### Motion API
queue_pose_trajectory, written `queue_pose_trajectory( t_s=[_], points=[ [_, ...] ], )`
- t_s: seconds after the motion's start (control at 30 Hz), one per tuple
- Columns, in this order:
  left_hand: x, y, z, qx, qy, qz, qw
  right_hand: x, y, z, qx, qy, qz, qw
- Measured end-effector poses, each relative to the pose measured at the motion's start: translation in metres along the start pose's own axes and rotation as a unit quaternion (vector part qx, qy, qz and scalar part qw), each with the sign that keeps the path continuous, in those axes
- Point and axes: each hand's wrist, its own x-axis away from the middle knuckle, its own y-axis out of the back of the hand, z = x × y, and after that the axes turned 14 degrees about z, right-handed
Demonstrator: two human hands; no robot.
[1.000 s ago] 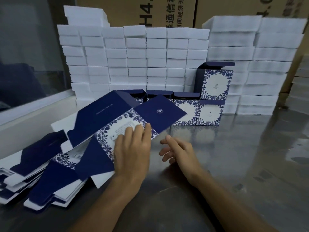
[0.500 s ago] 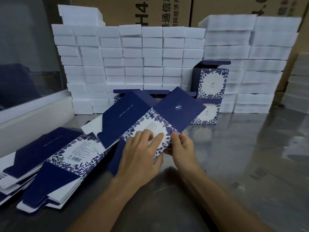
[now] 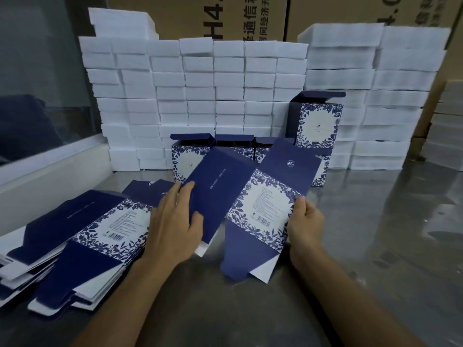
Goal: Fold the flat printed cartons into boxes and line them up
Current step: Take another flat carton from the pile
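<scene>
On your left the pile of flat cartons (image 3: 82,236) lies on the worktop (image 3: 375,246); your left hand (image 3: 175,221) grips the plain blue panel of the carton (image 3: 250,204) lifted between your hands. Its long axis slants from near-left to far-right. Your right hand (image 3: 304,219) pinches the floral edge, the folded boxes (image 3: 315,126) standing just beyond

1. A stack of flat cartons (image 3: 82,236) lies on the counter (image 3: 375,246) at the left.
2. To its right, the left hand (image 3: 175,221) and right hand (image 3: 304,219) hold one flat carton (image 3: 250,204) at its two sides.
3. Behind it, folded boxes (image 3: 186,159) stand in a row, with one box (image 3: 317,123) on top at the right end.
4. Foam blocks (image 3: 200,83) are stacked behind the row.
</scene>
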Motion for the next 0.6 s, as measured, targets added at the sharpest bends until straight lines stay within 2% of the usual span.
queue_pose_trajectory(
  t_s=[0.1,0.23,0.33,0.5,0.6],
  points=[
    [0.0,-0.003,0.003,0.08,0.007,0.006,0.997,0.001,0.0,-0.001,-0.026,-0.01,0.001,1.0],
    [-0.001,-0.004,0.004,0.092,0.002,-0.001,0.996,0.0,0.002,-0.001,-0.031,-0.019,-0.014,0.999],
    [-0.001,-0.004,0.001,0.099,-0.026,-0.012,0.995,0.0,0.003,0.001,-0.062,-0.027,0.011,0.998],
    [-0.001,-0.003,-0.006,0.087,-0.065,-0.009,0.994,0.006,-0.008,0.006,-0.075,-0.005,0.112,0.991],
    [0.002,-0.004,-0.01,0.165,-0.059,0.015,0.984,0.011,-0.016,0.01,-0.061,0.072,0.186,0.978]
  ],
)
